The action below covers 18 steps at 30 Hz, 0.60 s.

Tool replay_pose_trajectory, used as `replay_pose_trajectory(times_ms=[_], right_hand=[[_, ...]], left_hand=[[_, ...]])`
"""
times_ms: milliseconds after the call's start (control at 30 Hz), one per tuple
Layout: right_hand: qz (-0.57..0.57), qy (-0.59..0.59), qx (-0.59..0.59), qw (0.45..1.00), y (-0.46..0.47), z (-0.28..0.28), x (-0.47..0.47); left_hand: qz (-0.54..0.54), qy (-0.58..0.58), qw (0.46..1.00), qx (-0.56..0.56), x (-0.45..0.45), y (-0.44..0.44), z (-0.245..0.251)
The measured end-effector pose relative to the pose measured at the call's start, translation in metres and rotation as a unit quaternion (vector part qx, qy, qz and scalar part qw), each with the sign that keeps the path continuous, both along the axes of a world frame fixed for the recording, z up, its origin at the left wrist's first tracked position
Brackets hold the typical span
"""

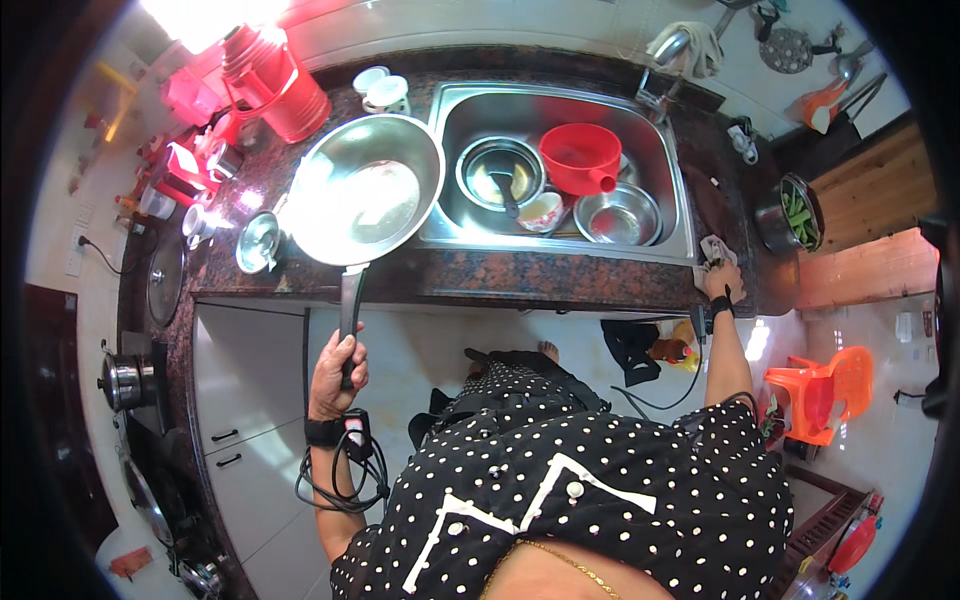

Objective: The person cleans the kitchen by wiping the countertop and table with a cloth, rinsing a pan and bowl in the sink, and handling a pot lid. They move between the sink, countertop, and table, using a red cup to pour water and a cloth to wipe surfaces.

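Observation:
My left hand (pixel 339 373) is wrapped around the black handle of a steel frying pan (pixel 360 187). The pan's inside faces up, with bright glare on it, and it hangs over the counter at the sink's left edge. At the right end of the counter, my right hand (pixel 723 280) has its fingers on a pale crumpled cloth (pixel 714 251). Between the hands, the steel sink (pixel 555 244) holds a red plastic dipper (pixel 581 156), a steel pot (pixel 480 169) with a dark utensil in it, a patterned bowl (pixel 541 213) and a steel basin (pixel 619 216).
Left on the granite counter (pixel 480 274) stand a red thermos flask (pixel 277 86), a small glass lid (pixel 259 241) and white-lidded jars (pixel 385 91). A faucet (pixel 654 94) rises behind the sink. A pot of green vegetables (pixel 791 214) is at the right, above an orange plastic chair (pixel 821 397).

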State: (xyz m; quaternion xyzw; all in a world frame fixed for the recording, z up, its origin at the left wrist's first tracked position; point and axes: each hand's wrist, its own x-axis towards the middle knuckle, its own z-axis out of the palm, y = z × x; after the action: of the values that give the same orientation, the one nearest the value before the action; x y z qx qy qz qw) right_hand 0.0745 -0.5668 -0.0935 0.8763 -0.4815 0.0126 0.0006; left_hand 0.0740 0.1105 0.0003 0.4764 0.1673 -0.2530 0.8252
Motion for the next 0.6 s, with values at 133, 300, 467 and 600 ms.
replay_pose_trajectory(times_ms=[133,300,467,600], right_hand=[[0.015,0.026,-0.018,0.999,-0.027,0.020,0.013],[0.205,-0.087,0.042,0.974,-0.034,0.044,0.058],[0.136,-0.183,0.735,0.639,0.021,0.034,0.138],[-0.040,-0.183,0.814,0.551,0.086,0.012,0.190]], left_hand=[[0.022,0.006,1.000,0.003,-0.021,-0.027,0.005],[0.060,0.007,0.998,0.027,-0.037,-0.069,0.002],[0.088,0.012,0.996,0.016,-0.042,-0.100,-0.003],[0.100,0.014,0.995,0.004,-0.042,-0.109,-0.004]])
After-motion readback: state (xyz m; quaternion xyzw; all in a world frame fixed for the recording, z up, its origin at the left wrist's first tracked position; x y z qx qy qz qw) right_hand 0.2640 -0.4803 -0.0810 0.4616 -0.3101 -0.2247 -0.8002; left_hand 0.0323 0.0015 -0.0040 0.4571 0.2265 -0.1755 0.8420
